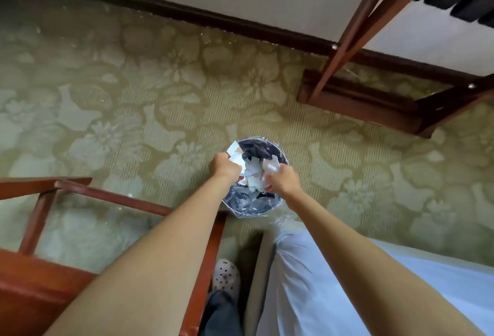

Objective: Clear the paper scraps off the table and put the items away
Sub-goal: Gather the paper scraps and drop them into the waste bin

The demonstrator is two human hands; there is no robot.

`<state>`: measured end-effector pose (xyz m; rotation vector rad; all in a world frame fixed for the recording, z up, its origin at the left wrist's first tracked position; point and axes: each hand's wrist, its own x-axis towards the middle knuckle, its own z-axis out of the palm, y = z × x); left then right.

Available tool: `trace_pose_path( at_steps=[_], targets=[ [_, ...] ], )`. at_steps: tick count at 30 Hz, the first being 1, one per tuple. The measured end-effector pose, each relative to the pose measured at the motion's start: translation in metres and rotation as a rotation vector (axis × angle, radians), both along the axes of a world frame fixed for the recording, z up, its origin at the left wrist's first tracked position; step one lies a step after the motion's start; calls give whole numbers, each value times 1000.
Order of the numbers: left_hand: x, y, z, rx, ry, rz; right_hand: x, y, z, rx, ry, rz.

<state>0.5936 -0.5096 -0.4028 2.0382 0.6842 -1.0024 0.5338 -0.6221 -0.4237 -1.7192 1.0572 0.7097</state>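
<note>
Left hand: the left hand [223, 166] is held over the near-left rim of the bin, fingers closed on a few flat white pieces of paper that stick up past the knuckles.
Right hand: the right hand [283, 180] is over the right half of the bin, clenched on a crumpled white wad.
Paper scraps: the paper scraps [254, 175] show as a loose white bunch between the two hands, directly above the bin's mouth; whether every piece is gripped or some hang free cannot be told.
Bin: the round bin [250, 206] stands on the carpet, lined with a clear plastic bag, its inside dark and shiny.
Carpet: the carpet [133, 100] is green with a pale flower pattern and runs up to a dark skirting board [187, 13].
Chair: a red-brown wooden chair [34, 277] stands at the lower left, under the left forearm.
Wooden stand: a folding wooden stand [374, 15] with dark straps stands against the wall at the upper right, well apart from the bin.
Bed: a bed [307, 282] with a pale blue-white cover lies under the right forearm.
Foot: one foot in a pale perforated clog [227, 275] shows between chair and bed.
</note>
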Motion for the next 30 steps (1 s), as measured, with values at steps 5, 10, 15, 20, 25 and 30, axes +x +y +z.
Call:
trace_pose_path(
  at_steps=[5,10,15,20,25,30],
  targets=[
    [-11,-15,-66,-29,129,-16,-1,5,-68,74,125,-75],
    [-22,-12,-96,-45,183,-42,-4,8,-99,51,138,-124],
    [-23,-2,-84,-128,212,16,-7,6,-89,54,167,-61],
    [-7,6,-38,-124,135,7,-6,9,-45,-42,126,85],
    [12,20,48,-47,-50,-54,10,17,46,-211,-47,230],
    [10,46,179,-1,-329,-95,33,45,176,-305,-326,317]
  ],
)
